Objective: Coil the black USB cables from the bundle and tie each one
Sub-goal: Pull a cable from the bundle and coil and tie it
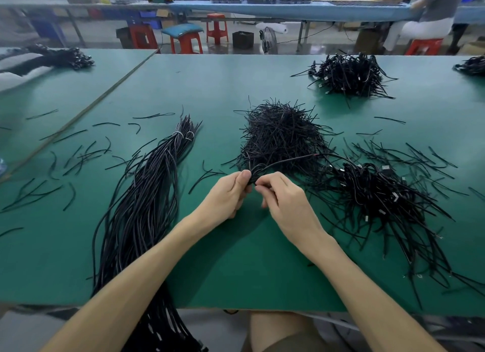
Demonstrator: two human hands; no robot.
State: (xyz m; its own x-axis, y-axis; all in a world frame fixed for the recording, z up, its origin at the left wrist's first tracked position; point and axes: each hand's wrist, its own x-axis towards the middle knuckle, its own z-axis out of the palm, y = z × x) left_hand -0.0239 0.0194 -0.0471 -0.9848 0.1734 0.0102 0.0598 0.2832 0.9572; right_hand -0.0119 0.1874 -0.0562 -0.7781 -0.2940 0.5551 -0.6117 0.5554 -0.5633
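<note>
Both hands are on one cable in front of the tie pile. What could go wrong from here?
The cable, pinched at the fingertips of the left hand and right hand, may spring loose before it is tied.
Its free tail lies over the tie pile and could snag or drag ties.
The bundle overhangs the near edge of the table and might slide off.

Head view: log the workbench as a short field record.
left hand: grips coiled cable
right hand: pinches the same cable
uncoiled bundle: left of the hands, overhanging the near edge of the table
tie pile: beyond the hands
coil pile: right of the hands
</note>
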